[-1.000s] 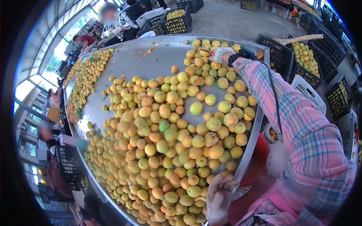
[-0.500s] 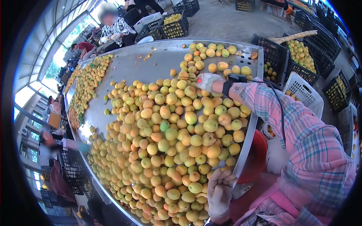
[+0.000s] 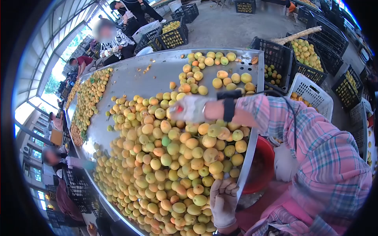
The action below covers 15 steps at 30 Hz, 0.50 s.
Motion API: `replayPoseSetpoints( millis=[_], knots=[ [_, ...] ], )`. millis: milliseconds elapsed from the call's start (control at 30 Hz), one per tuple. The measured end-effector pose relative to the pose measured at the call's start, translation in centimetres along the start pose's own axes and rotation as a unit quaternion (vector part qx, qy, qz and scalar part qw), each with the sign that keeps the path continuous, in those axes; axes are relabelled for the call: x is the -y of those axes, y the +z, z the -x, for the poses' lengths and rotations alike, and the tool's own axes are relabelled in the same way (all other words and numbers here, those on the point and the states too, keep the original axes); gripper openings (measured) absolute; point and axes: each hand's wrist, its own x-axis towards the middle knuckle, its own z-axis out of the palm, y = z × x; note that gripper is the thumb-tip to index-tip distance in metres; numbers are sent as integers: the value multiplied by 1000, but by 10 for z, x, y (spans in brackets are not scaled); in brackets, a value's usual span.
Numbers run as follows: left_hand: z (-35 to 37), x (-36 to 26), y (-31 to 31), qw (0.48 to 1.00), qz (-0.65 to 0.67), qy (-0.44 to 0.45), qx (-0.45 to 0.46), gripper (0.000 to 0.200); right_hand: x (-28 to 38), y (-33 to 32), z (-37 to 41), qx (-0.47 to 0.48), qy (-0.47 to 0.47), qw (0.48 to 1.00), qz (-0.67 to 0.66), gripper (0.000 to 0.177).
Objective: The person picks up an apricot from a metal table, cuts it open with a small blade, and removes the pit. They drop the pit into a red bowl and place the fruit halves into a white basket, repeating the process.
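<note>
Yellow, orange and green apricots (image 3: 157, 173) lie heaped over a metal sorting table (image 3: 130, 78). My right hand (image 3: 191, 109), in a pale glove, is stretched over the upper part of the heap. Motion smears its fingers, and a small red patch shows near the fingertips. Whether it grips a fruit cannot be made out. At the table's near edge my left hand (image 3: 223, 204), also gloved, rests beside the apricots with fingers loosely bent and thumb apart. I see nothing in it.
A red bucket (image 3: 262, 163) stands under the table's right edge. Black crates (image 3: 271, 55) and a white crate (image 3: 315, 92) with fruit are beyond that edge. Across the table sits a person (image 3: 114, 43); another person's gloved arm (image 3: 80, 162) reaches the left side.
My right hand has moved left and toward me, from the far row of apricots to over the main heap. The left hand stays near the edge. The view has shifted slightly.
</note>
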Motion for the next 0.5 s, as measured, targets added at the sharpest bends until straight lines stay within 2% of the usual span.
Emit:
replayPoseSetpoints(
  millis=[33, 100, 133, 167, 200, 233, 267, 300, 333, 400, 467, 500],
  knots=[
    [0, 0, 0, 1000, 5, 1, 3, 49, -11, -8, -3, -86, -20, 996, 27, 38],
    [-1, -1, -1, 1000, 3, -2, 0, 49, -48, -27, -16, -193, 15, 970, 148, 29],
    [-1, -1, -1, 1000, 1, -6, 0, 49, -80, -35, -29, -225, 0, 944, 242, 29],
    [-1, -1, -1, 1000, 1, -5, -2, 49, -107, -44, -49, -181, 107, 931, 297, 28],
    [-2, -1, -1, 1000, -13, -7, -3, 52, -145, -47, -60, -230, 116, 916, 306, 27],
    [-2, -1, -2, 1000, -29, -7, -6, 55, -157, -57, -57, -204, 133, 920, 306, 30],
    [-1, -1, -2, 1000, -28, -7, -9, 55, -175, -61, -62, -139, 140, 935, 294, 33],
    [-1, -1, -1, 1000, -18, -7, -7, 52, -187, -62, -67, -107, 146, 955, 234, 37],
    [-1, -1, -1, 1000, -7, -7, -4, 49, -199, -64, -72, -89, 124, 963, 220, 40],
    [-1, -2, -1, 1000, -6, -9, -6, 48, -196, -62, -75, -68, 100, 971, 206, 43],
    [0, -2, 0, 1000, -3, -9, -4, 48, -181, -57, -77, 16, 149, 967, 206, 45],
    [-1, -2, 1, 1000, -1, -10, -3, 48, -172, -52, -76, 16, 146, 967, 209, 45]
  ],
)
